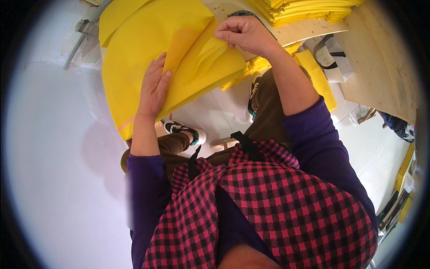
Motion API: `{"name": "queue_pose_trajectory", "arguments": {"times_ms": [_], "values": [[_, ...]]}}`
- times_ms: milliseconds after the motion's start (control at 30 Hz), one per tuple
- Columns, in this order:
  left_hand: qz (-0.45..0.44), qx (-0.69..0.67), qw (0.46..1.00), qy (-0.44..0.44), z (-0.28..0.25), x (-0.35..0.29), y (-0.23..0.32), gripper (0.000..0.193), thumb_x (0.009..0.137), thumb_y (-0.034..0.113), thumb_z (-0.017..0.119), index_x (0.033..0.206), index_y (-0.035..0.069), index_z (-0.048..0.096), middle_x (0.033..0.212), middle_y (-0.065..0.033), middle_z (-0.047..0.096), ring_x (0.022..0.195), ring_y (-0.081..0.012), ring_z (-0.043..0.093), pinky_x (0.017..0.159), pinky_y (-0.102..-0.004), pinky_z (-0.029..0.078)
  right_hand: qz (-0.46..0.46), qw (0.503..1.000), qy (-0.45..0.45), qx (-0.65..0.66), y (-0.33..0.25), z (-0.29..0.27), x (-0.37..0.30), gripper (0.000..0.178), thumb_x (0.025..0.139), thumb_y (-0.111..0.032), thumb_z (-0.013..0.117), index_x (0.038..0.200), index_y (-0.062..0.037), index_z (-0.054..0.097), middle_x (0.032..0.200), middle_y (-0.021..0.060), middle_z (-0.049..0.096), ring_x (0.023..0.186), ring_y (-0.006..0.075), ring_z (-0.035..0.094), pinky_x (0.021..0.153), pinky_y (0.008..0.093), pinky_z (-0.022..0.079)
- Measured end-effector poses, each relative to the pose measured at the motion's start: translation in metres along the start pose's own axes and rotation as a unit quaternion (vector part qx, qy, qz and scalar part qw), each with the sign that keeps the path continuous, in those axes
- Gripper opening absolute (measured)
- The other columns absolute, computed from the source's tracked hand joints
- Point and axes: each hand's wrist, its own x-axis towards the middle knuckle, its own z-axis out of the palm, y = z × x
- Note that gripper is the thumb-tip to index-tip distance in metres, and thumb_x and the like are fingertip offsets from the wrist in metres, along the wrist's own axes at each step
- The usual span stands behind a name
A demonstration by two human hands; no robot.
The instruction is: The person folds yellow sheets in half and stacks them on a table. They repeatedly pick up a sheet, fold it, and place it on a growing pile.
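Observation:
A stack of thin yellow fabric sheets (134, 76) lies in front of me, its top layers lifted and folded into loose creases. My left hand (154, 87) rests on the stack with fingers stretched out, beside the raised fold (181, 47) of a sheet. At the stack's right edge, my right hand (248, 35) has thumb and forefinger pinched together on the edge of a top yellow sheet. Part of the pinched edge is hidden by the fingers.
More yellow sheets (309, 12) are piled on the wooden table (313, 29) at the far right. Other yellow pieces (320, 80) hang or lie lower, by my right leg. A wooden board (380, 58) stands at the right. A white wall (67, 157) is close on the left.

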Motion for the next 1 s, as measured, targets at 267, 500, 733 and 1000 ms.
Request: {"name": "queue_pose_trajectory", "arguments": {"times_ms": [267, 500, 733, 1000], "values": [[0.014, -0.010, 1.000, -0.010, -0.001, 0.000, 0.000, 0.033, 0.093, 0.019, 0.048, 0.119, 0.001, 0.058, 0.131, -0.0146, 0.051, 0.129, -0.0307, 0.039, 0.112, -0.0418, 0.022, -0.007, 0.999, 0.004, -0.041, 0.000, 0.002, 0.000, 0.014, 0.087, -0.015, 0.067, 0.094, -0.0034, 0.065, 0.080, -0.0049, 0.061, 0.073, 0.0033, 0.054, 0.066, 0.0185, 0.044], [-0.004, -0.015, 1.000, -0.005, 0.000, 0.000, 0.002, 0.035, 0.094, 0.021, 0.047, 0.121, 0.001, 0.056, 0.133, -0.0157, 0.049, 0.129, -0.0316, 0.038, 0.112, -0.0411, 0.022, 0.036, 0.999, 0.011, 0.016, -0.011, 0.001, -0.006, 0.013, 0.088, -0.021, 0.066, 0.092, -0.0084, 0.067, 0.069, -0.0078, 0.056, 0.056, 0.0000, 0.046, 0.048, 0.0168, 0.035], [-0.004, -0.006, 1.000, 0.000, 0.000, -0.001, 0.000, 0.036, 0.094, 0.021, 0.048, 0.122, 0.000, 0.055, 0.134, -0.0163, 0.048, 0.129, -0.0324, 0.039, 0.112, -0.0404, 0.022, 0.051, 0.997, 0.031, 0.042, -0.014, 0.006, -0.004, 0.012, 0.087, -0.019, 0.066, 0.091, -0.0077, 0.067, 0.065, -0.0072, 0.053, 0.054, 0.0007, 0.045, 0.047, 0.0168, 0.035], [0.027, 0.002, 1.000, 0.001, 0.001, 0.000, -0.005, 0.034, 0.094, 0.021, 0.049, 0.118, -0.002, 0.057, 0.130, -0.0164, 0.052, 0.128, -0.0317, 0.041, 0.111, -0.0415, 0.023, 0.035, 0.991, 0.031, 0.123, -0.012, 0.014, 0.004, 0.014, 0.088, -0.015, 0.065, 0.099, -0.0066, 0.066, 0.068, -0.0055, 0.054, 0.055, 0.0027, 0.044, 0.049, 0.0171, 0.036]]}}
